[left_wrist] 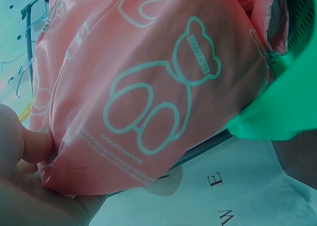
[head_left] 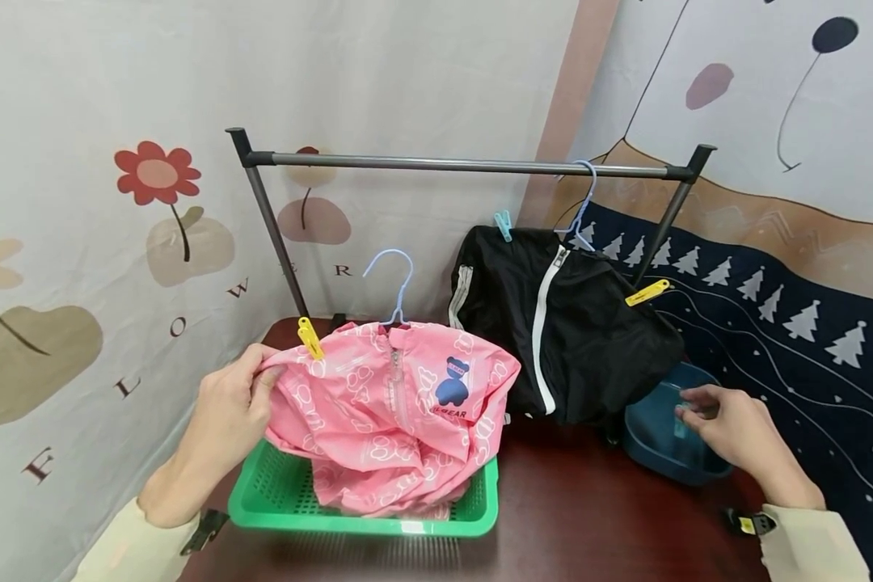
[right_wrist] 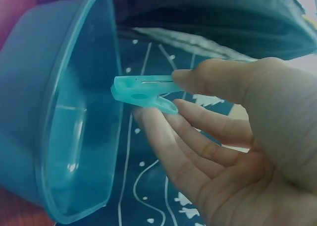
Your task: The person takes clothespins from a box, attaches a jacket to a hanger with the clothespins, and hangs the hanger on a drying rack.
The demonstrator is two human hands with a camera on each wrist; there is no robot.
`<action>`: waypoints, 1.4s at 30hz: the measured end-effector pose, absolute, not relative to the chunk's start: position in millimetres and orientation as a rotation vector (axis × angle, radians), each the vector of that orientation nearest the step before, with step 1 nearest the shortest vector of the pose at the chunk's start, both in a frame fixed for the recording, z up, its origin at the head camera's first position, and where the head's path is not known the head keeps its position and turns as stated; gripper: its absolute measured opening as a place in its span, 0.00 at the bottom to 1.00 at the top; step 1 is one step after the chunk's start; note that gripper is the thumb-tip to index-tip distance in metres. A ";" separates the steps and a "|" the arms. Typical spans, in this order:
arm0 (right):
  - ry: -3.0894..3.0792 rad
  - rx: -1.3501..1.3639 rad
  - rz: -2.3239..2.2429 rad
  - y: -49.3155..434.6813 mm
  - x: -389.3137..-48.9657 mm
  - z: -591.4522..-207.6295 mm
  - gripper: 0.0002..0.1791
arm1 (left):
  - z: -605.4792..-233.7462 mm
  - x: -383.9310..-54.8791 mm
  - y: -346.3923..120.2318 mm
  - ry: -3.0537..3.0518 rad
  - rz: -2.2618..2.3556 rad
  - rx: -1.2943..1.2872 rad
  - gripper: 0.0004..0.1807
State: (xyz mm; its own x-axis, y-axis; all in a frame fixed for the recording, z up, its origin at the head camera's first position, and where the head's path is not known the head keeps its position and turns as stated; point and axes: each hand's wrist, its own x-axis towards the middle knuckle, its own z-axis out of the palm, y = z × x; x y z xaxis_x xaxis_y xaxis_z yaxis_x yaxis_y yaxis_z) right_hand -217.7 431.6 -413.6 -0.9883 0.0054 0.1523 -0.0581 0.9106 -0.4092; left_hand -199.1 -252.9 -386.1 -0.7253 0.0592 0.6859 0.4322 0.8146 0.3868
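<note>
My left hand [head_left: 229, 412] pinches the shoulder edge of a pink jacket [head_left: 378, 404] between thumb and fingers. A light blue hanger [head_left: 400, 295] pokes out of its collar, the hook below the rail and apart from it. One yellow clothespin [head_left: 309, 338] sits on that jacket's left shoulder. The jacket's lower part droops into a green basket [head_left: 364, 525]. Over a blue bin [head_left: 643, 436] at the right, my right hand [head_left: 735, 428] pinches a teal clothespin [right_wrist: 143, 89] by its handle end, as the right wrist view shows.
A metal rack's rail [head_left: 422, 164] spans the back. From it hangs a black jacket [head_left: 509, 299] on a blue hanger [head_left: 588, 202], with a light blue clothespin [head_left: 504, 225] and a yellow clothespin [head_left: 647, 293] on its shoulders. Everything stands on a dark red table [head_left: 575, 517].
</note>
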 end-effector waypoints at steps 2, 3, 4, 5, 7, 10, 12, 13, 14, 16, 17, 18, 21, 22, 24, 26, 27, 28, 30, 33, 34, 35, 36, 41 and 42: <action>-2.929 0.029 0.647 426.9 -214.4 -409.8 0.19 | -385.7 -199.5 -252.9 -2.304 -0.701 -0.357 0.10; -2.932 0.028 0.654 424.6 -212.6 -408.1 0.19 | -385.5 -199.6 -252.8 -2.300 -0.696 -0.357 0.10; -2.936 0.028 0.664 422.2 -210.7 -406.6 0.20 | -385.4 -199.7 -252.8 -2.298 -0.692 -0.358 0.09; -2.938 0.033 0.670 419.8 -208.9 -405.5 0.19 | -385.5 -199.6 -252.9 -2.294 -0.687 -0.359 0.09; -2.939 0.056 0.683 415.1 -205.3 -403.9 0.19 | -386.3 -198.7 -253.2 -2.295 -0.683 -0.356 0.09; -2.939 0.116 0.704 408.5 -201.0 -401.2 0.19 | -387.8 -197.2 -253.7 -2.290 -0.677 -0.357 0.10; -2.936 0.157 0.719 404.8 -198.4 -399.0 0.19 | -388.4 -196.7 -253.7 -2.286 -0.674 -0.359 0.10; -2.936 0.180 0.726 403.1 -197.0 -397.6 0.18 | -388.5 -196.8 -253.7 -2.283 -0.674 -0.362 0.10; -2.937 0.203 0.734 401.4 -195.3 -396.3 0.18 | -388.6 -197.0 -253.6 -2.281 -0.676 -0.365 0.11; -2.934 0.252 0.751 397.8 -192.0 -393.9 0.16 | -388.5 -196.9 -253.2 -2.278 -0.681 -0.373 0.11; -2.932 0.278 0.762 396.0 -190.4 -392.9 0.16 | -388.2 -196.8 -253.0 -2.277 -0.684 -0.376 0.11; -2.929 0.307 0.774 393.9 -188.9 -391.8 0.15 | -388.0 -196.7 -252.8 -2.276 -0.688 -0.379 0.12; -2.916 0.386 0.821 387.0 -185.3 -389.0 0.16 | -387.1 -196.0 -252.5 -2.276 -0.691 -0.387 0.13; -2.908 0.409 0.838 384.7 -184.4 -388.2 0.16 | -386.8 -195.9 -252.4 -2.276 -0.690 -0.389 0.13; -2.892 0.451 0.867 380.1 -183.1 -386.5 0.16 | -386.4 -196.0 -252.1 -2.276 -0.686 -0.394 0.14; -2.867 0.492 0.886 375.9 -182.6 -385.0 0.17 | -386.5 -196.1 -251.8 -2.280 -0.684 -0.400 0.14; -2.853 0.512 0.886 373.8 -182.7 -384.4 0.17 | -386.6 -196.2 -251.6 -2.281 -0.686 -0.401 0.14; -2.839 0.528 0.881 371.8 -182.9 -383.8 0.17 | -386.7 -196.4 -251.4 -2.284 -0.687 -0.402 0.14; -2.808 0.563 0.857 367.8 -183.6 -382.8 0.18 | -386.8 -196.8 -251.1 -2.288 -0.689 -0.402 0.13; -2.762 0.613 0.815 361.8 -184.6 -381.1 0.19 | -386.7 -197.9 -251.0 -2.290 -0.691 -0.403 0.13; -2.747 0.629 0.808 359.7 -184.7 -380.4 0.19 | -386.6 -198.3 -250.9 -2.289 -0.692 -0.403 0.13; -2.729 0.647 0.803 357.4 -184.9 -379.8 0.19 | -386.7 -198.7 -250.9 -2.289 -0.692 -0.402 0.13; -2.712 0.664 0.800 355.0 -185.0 -379.2 0.19 | -386.8 -199.1 -250.9 -2.288 -0.693 -0.401 0.12; -2.639 0.744 0.813 341.4 -184.9 -378.0 0.20 | -387.4 -200.2 -250.5 -2.293 -0.704 -0.388 0.12; -2.629 0.756 0.823 338.6 -184.9 -378.4 0.20 | -387.6 -200.6 -250.4 -2.295 -0.707 -0.385 0.12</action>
